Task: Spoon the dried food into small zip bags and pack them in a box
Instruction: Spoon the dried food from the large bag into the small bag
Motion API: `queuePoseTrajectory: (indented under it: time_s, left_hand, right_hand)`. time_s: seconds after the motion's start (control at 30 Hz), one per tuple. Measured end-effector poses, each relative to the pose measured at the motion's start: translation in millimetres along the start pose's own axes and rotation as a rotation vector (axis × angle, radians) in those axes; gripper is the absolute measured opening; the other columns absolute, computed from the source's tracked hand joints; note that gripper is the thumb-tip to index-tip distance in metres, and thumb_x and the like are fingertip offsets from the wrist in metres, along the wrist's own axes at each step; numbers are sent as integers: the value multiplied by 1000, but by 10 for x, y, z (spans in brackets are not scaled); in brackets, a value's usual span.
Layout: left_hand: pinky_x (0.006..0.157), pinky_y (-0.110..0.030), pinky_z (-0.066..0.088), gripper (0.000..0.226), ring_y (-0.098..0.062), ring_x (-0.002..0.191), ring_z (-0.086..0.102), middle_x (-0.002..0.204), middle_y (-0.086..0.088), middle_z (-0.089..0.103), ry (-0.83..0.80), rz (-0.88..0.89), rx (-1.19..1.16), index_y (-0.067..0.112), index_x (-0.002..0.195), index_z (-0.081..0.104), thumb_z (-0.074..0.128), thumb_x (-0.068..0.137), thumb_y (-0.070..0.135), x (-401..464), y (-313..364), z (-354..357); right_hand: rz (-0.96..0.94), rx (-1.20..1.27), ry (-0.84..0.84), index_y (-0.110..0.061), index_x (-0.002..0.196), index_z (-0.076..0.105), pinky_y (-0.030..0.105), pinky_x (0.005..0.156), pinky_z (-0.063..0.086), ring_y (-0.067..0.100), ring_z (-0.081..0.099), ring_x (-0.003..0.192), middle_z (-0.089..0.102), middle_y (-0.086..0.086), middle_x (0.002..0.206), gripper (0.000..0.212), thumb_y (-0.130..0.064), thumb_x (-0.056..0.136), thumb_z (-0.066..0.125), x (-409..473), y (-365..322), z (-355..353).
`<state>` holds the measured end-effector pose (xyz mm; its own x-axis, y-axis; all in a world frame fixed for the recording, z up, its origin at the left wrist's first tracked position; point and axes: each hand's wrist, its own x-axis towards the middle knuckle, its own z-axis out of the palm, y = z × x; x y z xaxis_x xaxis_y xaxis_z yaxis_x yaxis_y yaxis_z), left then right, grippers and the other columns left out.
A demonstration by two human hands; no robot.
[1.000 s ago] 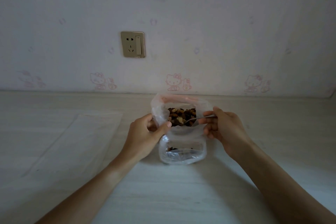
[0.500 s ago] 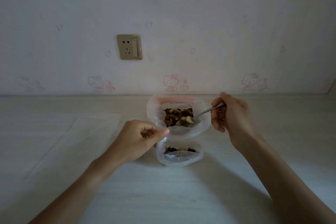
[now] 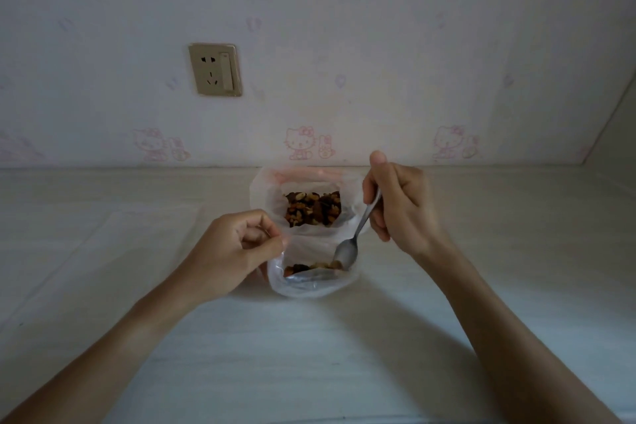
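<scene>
A large clear bag (image 3: 266, 196) with a pink zip strip stands open on the table, holding brown dried food (image 3: 312, 208). In front of it lies a small clear zip bag (image 3: 311, 284) with a little dried food inside. My left hand (image 3: 234, 251) pinches the small bag's left rim and holds its mouth open. My right hand (image 3: 401, 205) grips the handle of a metal spoon (image 3: 356, 237). The spoon slants down, and its bowl sits inside the small bag's mouth, right over the food there.
A pale wooden table (image 3: 344, 354) runs back to a wall with cartoon cat stickers and a wall socket (image 3: 215, 69). A flat translucent sheet (image 3: 113, 244) lies on the table to the left. A side wall closes the right end.
My right hand has lifted the spoon out of the large bag and brought it down into the small bag. My left hand still holds the small bag's rim.
</scene>
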<state>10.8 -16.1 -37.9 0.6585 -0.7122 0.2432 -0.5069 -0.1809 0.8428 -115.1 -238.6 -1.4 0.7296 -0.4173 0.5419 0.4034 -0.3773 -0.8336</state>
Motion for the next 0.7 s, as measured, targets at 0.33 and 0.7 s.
queuePoseTrajectory:
  time_s: [0.33,0.7]
  left_hand:
    - [64,-24,55,13,-21,62,73,71,-2,76,50,37,80,21,82,71,78,91,27,-4,-61,-24]
    - [60,-26,43,51,-10,46,58,51,-5,65,413,-152,128,15,66,58,73,87,59,101,-82,-95]
  right_hand:
    - [-13,123,111,-17,64,57,20,38,32,23,44,31,48,6,41,55,-38,111,38,10,17,-3]
    - [377,103,183,-3,87,62,27,37,36,26,57,45,64,10,60,49,-38,112,37,71,159,-62]
